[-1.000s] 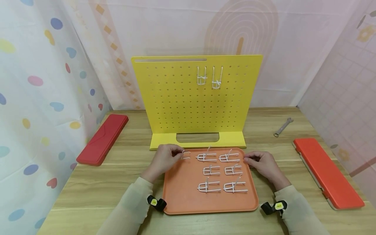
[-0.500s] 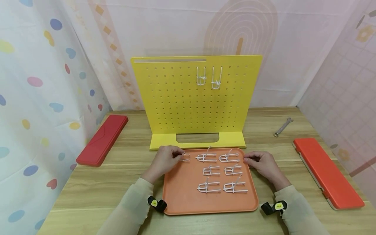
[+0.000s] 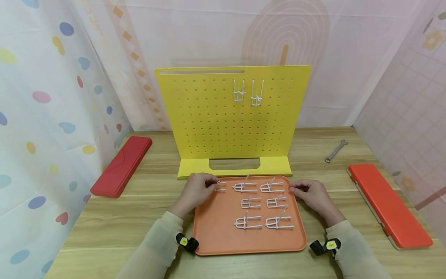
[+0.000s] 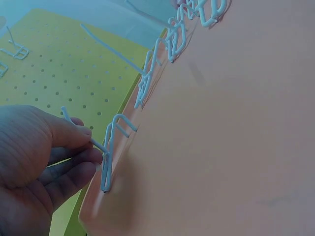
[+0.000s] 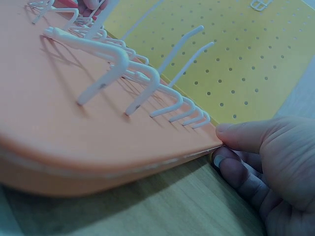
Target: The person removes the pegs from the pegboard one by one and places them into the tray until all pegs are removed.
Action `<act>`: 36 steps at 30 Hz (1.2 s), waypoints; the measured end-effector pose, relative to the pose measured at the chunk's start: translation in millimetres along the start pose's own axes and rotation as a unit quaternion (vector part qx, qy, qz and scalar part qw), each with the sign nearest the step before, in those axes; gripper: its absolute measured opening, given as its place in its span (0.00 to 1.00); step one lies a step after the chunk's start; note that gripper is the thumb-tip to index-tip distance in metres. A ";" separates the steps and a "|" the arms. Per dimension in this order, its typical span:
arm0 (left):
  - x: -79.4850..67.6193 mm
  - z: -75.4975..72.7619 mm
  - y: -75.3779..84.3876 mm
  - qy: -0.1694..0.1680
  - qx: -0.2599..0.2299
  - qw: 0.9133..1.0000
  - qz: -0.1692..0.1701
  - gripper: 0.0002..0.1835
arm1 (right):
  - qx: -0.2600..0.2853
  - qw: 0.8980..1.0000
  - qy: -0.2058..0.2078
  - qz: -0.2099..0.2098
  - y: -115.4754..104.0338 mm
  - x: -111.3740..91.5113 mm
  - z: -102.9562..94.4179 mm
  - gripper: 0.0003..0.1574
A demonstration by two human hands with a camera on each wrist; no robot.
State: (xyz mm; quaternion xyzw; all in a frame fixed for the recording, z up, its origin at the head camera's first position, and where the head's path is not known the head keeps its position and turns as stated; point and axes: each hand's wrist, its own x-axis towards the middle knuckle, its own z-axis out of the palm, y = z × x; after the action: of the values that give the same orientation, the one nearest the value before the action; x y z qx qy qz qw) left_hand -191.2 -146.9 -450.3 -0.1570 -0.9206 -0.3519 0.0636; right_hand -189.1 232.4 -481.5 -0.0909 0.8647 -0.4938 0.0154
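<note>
My left hand [image 3: 198, 190] is at the far left corner of an orange tray [image 3: 216, 236]. Between thumb and fingers it pinches the prong of a white wire pegboard hook [image 4: 106, 169], whose bent ends are down at the tray in the left wrist view. My right hand [image 3: 311, 194] grips the tray's far right edge, thumb on top and fingers below, as the right wrist view shows. Several more white wire hooks [image 3: 245, 223] lie on the tray in rows, prongs sticking up. Behind it stands a yellow pegboard [image 3: 209, 124] with two hooks [image 3: 257, 99] hung near its top.
A dark red case [image 3: 122, 166] lies on the wooden table [image 3: 150, 209] to the left. On the right are an orange-red case [image 3: 390, 205] and a metal wrench [image 3: 336, 151]. Patterned curtains [image 3: 209, 35] close off the back and sides.
The left hand has dipped slightly at the tray's corner, and the hook in it has lowered a little. My right hand stays on the tray edge.
</note>
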 end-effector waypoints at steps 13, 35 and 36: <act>-0.4 -1.0 2.8 -0.003 -0.007 1.000 -0.007 0.03 | 0.004 1.000 -0.002 -0.009 0.2 -0.5 -0.5 0.13; 32.3 -55.5 45.7 0.058 -0.044 0.991 0.111 0.08 | -0.020 1.000 0.002 0.016 1.7 1.3 0.6 0.13; 37.6 -59.5 48.6 0.065 -0.040 0.990 0.118 0.08 | -0.020 1.000 0.001 0.017 1.7 1.5 0.7 0.13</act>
State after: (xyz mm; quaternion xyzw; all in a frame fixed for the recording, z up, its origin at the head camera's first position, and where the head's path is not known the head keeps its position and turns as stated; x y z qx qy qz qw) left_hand -210.0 -143.2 -366.9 -0.2439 -0.8747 -0.3875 0.1585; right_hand -190.8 232.3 -483.3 -0.0759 0.8758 -0.4762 0.0210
